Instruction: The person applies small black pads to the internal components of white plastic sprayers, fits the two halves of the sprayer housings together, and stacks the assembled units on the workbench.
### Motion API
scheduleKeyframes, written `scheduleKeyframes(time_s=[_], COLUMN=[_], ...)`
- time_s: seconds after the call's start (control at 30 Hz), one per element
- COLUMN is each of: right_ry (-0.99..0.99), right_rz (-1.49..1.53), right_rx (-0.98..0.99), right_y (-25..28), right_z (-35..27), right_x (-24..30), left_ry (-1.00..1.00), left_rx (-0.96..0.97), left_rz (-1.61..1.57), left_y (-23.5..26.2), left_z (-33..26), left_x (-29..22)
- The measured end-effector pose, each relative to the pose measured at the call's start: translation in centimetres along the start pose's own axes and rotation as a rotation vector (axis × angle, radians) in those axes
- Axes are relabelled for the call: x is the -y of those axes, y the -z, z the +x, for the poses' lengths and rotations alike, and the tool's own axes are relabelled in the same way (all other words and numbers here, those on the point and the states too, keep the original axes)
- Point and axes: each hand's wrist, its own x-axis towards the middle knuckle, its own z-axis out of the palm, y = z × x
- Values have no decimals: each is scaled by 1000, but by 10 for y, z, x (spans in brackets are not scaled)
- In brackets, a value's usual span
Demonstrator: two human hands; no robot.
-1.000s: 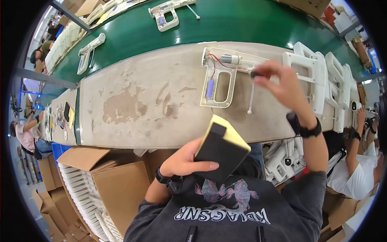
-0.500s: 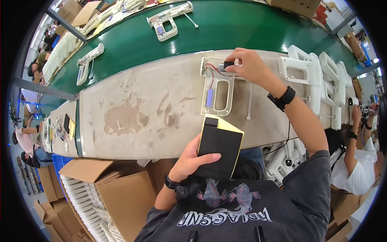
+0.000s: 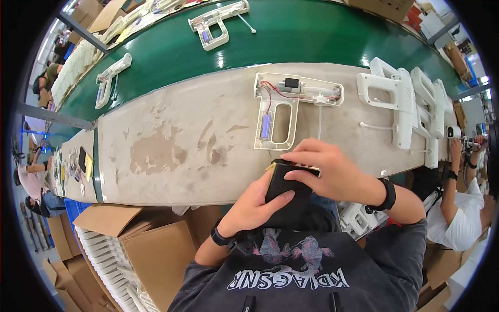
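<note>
My left hand (image 3: 254,205) grips a black foam-like sheet (image 3: 283,193) with yellow backing, its thumb across the front. At the sheet's top edge, the fingers and thumb of my right hand (image 3: 325,169) close on it; whether a separate piece is between them is hidden. On the worktop just beyond lies an open white gun-shaped housing half (image 3: 258,112). Inside it are a purple cylindrical battery (image 3: 266,127), red wires, and a metal motor with a black pad (image 3: 292,83) on it. A thin white tube (image 3: 320,125) extends from the housing toward me.
Several closed white housings (image 3: 384,86) are piled at the right. Beyond the worn grey worktop (image 3: 171,112), a green belt (image 3: 291,31) carries more open housings (image 3: 215,26). Cardboard boxes (image 3: 161,255) stand at lower left. A co-worker (image 3: 465,208) is at far right.
My right hand has left the motor and come back to the sheet's top edge. The black pad stays on the motor. My left hand has tilted the sheet.
</note>
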Motion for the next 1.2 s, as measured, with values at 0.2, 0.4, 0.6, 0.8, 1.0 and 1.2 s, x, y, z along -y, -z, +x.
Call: scheduleKeyframes(time_s=[0.2,0.4,0.6,0.8,1.0,1.2], right_ry=[-309,-423,-178,139,182,85], right_rz=[461,754,133,-280,-280,-193], right_rx=[283,483,390,97,218,348], right_y=[21,24,50,52,38,36], right_z=[8,3,23,50,54,54], right_x=[-6,-19,-20,-72,-83,-90], left_ry=[-26,-80,51,249,273,259], left_rx=[118,303,480,359,291,263], left_rz=[245,401,121,-452,-492,-524], left_y=[1,9,11,-2,-1,-10], left_z=[-3,-1,1,4,5,8], left_x=[-12,-5,-5,12,11,11])
